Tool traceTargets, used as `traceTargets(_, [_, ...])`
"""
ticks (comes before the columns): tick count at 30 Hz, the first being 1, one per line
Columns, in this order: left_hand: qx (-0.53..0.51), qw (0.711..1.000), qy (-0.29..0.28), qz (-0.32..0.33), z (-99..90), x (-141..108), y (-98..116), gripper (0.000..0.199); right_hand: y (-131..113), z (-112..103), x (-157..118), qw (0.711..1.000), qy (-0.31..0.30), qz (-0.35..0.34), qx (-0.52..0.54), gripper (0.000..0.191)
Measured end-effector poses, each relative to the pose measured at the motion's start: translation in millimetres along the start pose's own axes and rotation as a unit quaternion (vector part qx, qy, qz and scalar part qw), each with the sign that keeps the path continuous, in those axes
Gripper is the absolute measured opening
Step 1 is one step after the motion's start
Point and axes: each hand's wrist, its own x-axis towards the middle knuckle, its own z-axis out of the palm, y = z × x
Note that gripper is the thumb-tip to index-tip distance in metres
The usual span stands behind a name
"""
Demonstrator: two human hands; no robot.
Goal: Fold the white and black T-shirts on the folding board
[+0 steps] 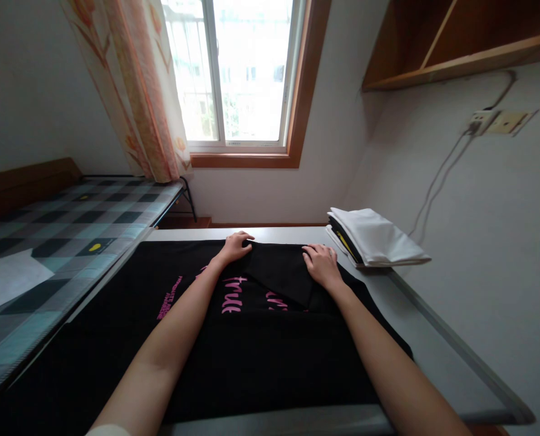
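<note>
A black T-shirt [270,357] with pink lettering lies spread over the white table, part of it folded over so that some letters are covered. At the shirt's far edge, my left hand [237,248] has its thumb and fingers closed on the cloth. My right hand [323,264] rests on the folded-over part, fingers slightly apart and lying on the fabric. Its thumb is mostly hidden. To the right of that hand sits a stack of folded clothes [374,236], white on top with black and yellow beneath.
The white table [433,357] has a grey edge along the wall. On the left stands a bed with a checked mattress [115,209] and a white paper [11,278] on it. Cords hang from a wall socket [481,121] below a wooden shelf [460,60]. A window and curtain are ahead.
</note>
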Motion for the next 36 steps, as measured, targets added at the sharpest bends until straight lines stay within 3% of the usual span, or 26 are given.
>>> traceTargets(6, [-0.024,1.000,-0.018,-0.002,-0.5,4.1,0.4,0.019,-0.5,-2.9,23.5,1.000,-0.002,0.000,0.006,0.029])
traceTargets(12, [0.032,0.996,0.021,-0.077,7.5,12.3,18.7,0.019,-17.7,8.4,39.9,0.998,-0.042,-0.045,0.026,0.033])
traceTargets(20, [0.000,0.993,0.031,-0.118,8.9,16.9,12.1,0.015,-18.7,20.9,33.3,0.997,-0.055,-0.043,0.027,0.045])
traceTargets(25, [0.036,0.992,0.084,-0.088,0.9,19.5,34.5,0.022,-34.1,20.3,26.9,0.994,-0.066,-0.087,0.008,0.058])
traceTargets(29, [0.025,0.999,0.025,0.000,7.7,17.4,67.2,0.030,-44.0,24.0,24.1,0.989,-0.118,-0.091,0.000,0.067])
traceTargets(31, [0.044,0.999,0.005,0.014,18.4,13.3,77.0,0.039,-42.1,25.5,24.3,0.986,-0.147,-0.075,0.000,0.072])
traceTargets(36, [0.090,0.994,-0.059,0.005,40.8,4.0,65.9,0.049,-16.0,21.7,27.7,0.989,-0.145,0.002,-0.021,0.074])
